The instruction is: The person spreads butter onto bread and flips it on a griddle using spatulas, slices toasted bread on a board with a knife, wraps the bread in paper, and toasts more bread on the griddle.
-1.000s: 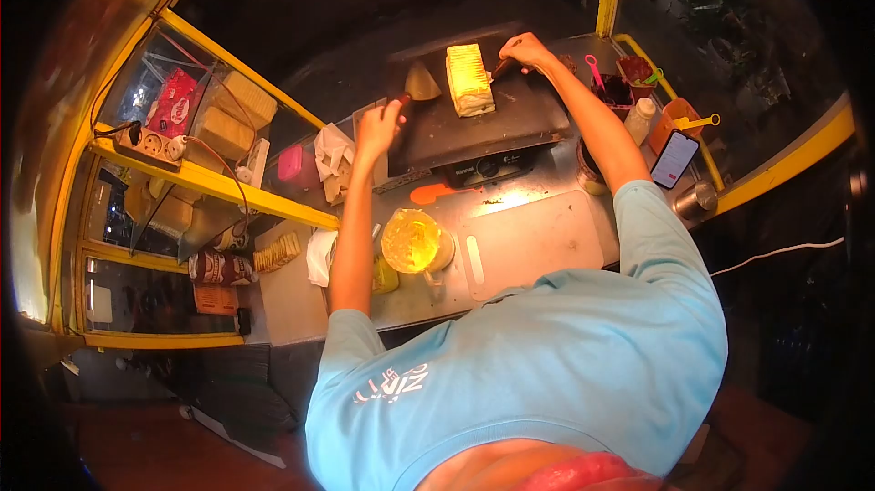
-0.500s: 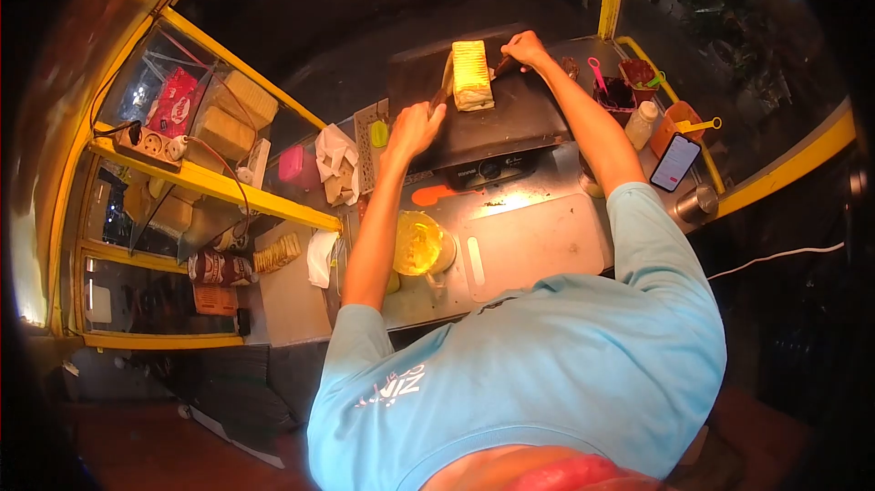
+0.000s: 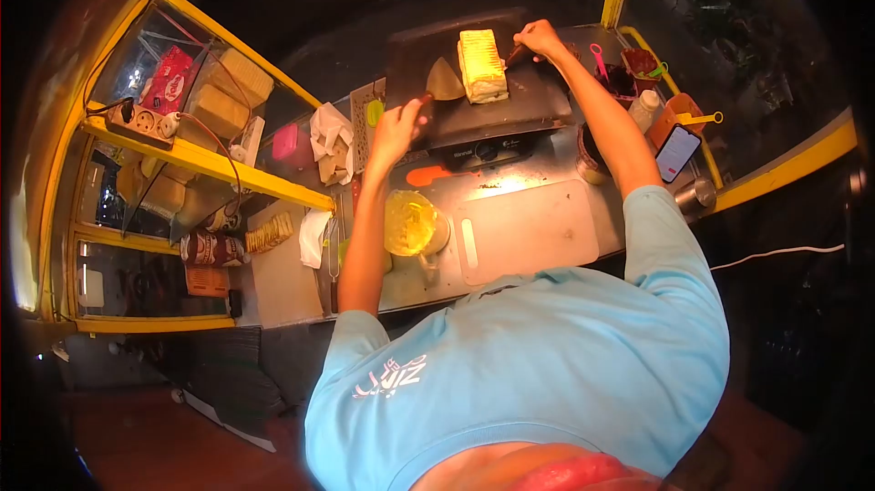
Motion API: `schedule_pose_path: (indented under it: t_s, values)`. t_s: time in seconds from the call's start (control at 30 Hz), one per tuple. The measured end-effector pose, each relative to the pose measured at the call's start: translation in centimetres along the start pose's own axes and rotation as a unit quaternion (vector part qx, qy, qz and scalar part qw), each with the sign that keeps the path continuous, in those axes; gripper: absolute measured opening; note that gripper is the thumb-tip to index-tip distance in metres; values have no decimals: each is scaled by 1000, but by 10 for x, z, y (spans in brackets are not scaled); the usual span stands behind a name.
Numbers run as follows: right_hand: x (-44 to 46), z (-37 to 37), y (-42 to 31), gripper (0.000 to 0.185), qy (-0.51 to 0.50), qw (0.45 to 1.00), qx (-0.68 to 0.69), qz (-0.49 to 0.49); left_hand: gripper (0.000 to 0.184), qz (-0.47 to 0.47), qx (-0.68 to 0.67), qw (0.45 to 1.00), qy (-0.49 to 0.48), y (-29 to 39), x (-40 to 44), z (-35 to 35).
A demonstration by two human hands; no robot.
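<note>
The largest thing before me is the black, flat metal griddle (image 3: 543,110) at upper centre, its middle taken up by food. Below it, right of centre, lies the pale, rectangular cutting board (image 3: 533,234), and just left of that stands the clear, round jug of yellow liquid (image 3: 412,225). The tall, yellow-browned, ridged block of toasted bread (image 3: 481,67) sits upright on the griddle, near the top of the frame.

My left hand (image 3: 398,131) is left of the block and lower, its fingers curled tight around the handle of a broad, dull metal scraper (image 3: 445,81). That blade stands near the bread's left side, apart from it. My right hand (image 3: 540,38), at upper right of the block, has its fingers clamped on a slim, dark-handled tool (image 3: 517,55), whose tip is close to the bread's right side; I cannot tell whether it touches.

I judge the block could tip or its layers slide apart if I press from the right while the scraper gives no support on the left. A blade pushed in too high could tear the crust. Leaning low, I could also brush the hot plate with a knuckle, or knock the jug with my left forearm (image 3: 367,236).
</note>
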State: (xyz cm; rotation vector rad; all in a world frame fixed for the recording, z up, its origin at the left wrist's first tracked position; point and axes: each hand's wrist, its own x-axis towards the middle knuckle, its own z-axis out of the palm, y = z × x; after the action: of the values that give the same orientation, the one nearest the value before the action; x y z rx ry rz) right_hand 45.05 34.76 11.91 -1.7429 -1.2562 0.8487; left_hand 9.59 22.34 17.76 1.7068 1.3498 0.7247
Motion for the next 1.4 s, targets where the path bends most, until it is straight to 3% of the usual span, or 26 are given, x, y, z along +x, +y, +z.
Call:
schedule_pose_path:
  t_s: [0.03, 0.17, 0.27, 0.43, 0.83, 1.0, 1.07, 1.13, 1.4]
  values:
    - [2, 3, -3, 18, 0, 1000, 0, 1, 45, -6, -56, 997, 43, 9, -17, -5]
    - [15, 11, -19, 21, 19, 999, -20, 17, 44, 5, -104, 994, 46, 0, -73, -47]
    - [34, 19, -27, 20, 26, 999, -32, 14, 45, -38, -113, 992, 41, -10, -120, -77]
    - [28, 43, -39, 21, -47, 998, -38, 11, 45, -10, -70, 986, 151, -3, -177, -76]
    - [39, 15, -39, 28, -20, 994, -103, 25, 49, -16, -151, 975, 161, -18, -217, -66]
    - [47, -15, -16, 21, -51, 987, -151, -16, 51, -34, -220, 957, 188, -33, -246, -62]
    - [34, -16, -21, 20, -46, 993, -110, 3, 51, -39, -232, 951, 199, -35, -253, -59]
    - [29, -12, -19, 18, -55, 997, -55, 16, 52, -44, -244, 947, 204, -37, -255, -54]
    - [36, 47, -40, 19, -44, 998, -41, 15, 48, -48, -270, 941, 199, -37, -244, -51]
